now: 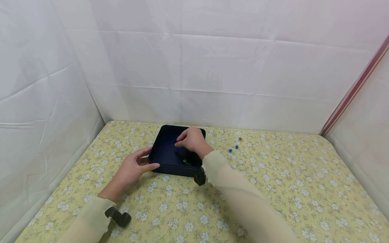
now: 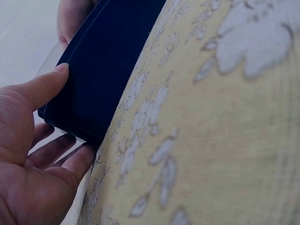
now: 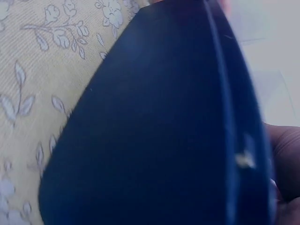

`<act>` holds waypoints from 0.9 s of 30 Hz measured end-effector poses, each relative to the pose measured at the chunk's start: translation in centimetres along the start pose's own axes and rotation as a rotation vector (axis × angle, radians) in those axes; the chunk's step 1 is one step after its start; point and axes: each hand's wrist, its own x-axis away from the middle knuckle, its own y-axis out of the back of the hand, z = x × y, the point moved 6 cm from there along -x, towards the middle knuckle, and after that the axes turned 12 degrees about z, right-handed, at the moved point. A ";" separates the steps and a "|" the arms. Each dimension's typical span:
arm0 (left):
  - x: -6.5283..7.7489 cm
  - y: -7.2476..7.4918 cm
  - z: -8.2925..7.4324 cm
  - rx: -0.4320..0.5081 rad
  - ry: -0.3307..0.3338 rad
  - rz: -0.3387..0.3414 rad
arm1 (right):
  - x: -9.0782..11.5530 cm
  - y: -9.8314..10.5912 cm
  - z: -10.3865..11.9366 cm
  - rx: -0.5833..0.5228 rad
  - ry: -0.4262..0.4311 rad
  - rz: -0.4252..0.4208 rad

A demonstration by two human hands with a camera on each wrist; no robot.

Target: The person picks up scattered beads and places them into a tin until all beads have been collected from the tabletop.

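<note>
A dark blue square tray (image 1: 162, 148) with raised walls sits on the table. My left hand (image 1: 133, 167) grips its near left corner, thumb on the front wall and fingers along the left side. In the left wrist view the thumb of my left hand (image 2: 33, 140) lies against the tray wall (image 2: 108, 70). My right hand (image 1: 192, 139) reaches inside the tray, thumb and fingertips together on a small blue piece (image 1: 176, 150), mostly hidden. Small green-yellow pieces (image 1: 186, 162) lie on the tray floor beneath that hand. The tray's outer wall (image 3: 150, 112) fills the right wrist view.
Two small blue pieces (image 1: 233, 149) and a small brown piece (image 1: 240, 138) lie right of the tray on the yellow flowered cloth (image 1: 273, 189). White sheet walls (image 1: 194, 67) stand behind and at both sides.
</note>
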 end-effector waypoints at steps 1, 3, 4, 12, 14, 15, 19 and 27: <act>0.0 0.0 -0.1 -0.001 -0.002 0.000 | 0.2 0.3 0.0 0.003 0.014 -0.004; 0.1 0.0 -0.1 0.002 -0.004 0.002 | 0.5 0.8 0.0 0.004 0.040 -0.013; 0.1 0.0 -0.2 0.002 -0.005 0.003 | 0.8 1.0 -0.1 0.003 0.049 -0.018; 0.2 0.0 -0.2 -0.003 -0.005 -0.002 | 2.7 3.2 -2.2 -0.071 0.100 -0.077; 0.2 0.0 -0.2 0.001 -0.008 -0.001 | 3.1 3.7 -2.9 -0.098 0.103 -0.090; 0.2 0.0 -0.2 0.002 -0.008 -0.001 | 3.3 3.9 -3.3 -0.107 0.104 -0.097; 0.1 0.0 -0.1 0.008 -0.012 -0.002 | 4.3 4.8 -5.0 -0.146 0.104 -0.124; 0.0 0.1 -0.1 0.015 -0.010 -0.008 | 6.5 6.9 -8.2 -0.198 0.138 -0.242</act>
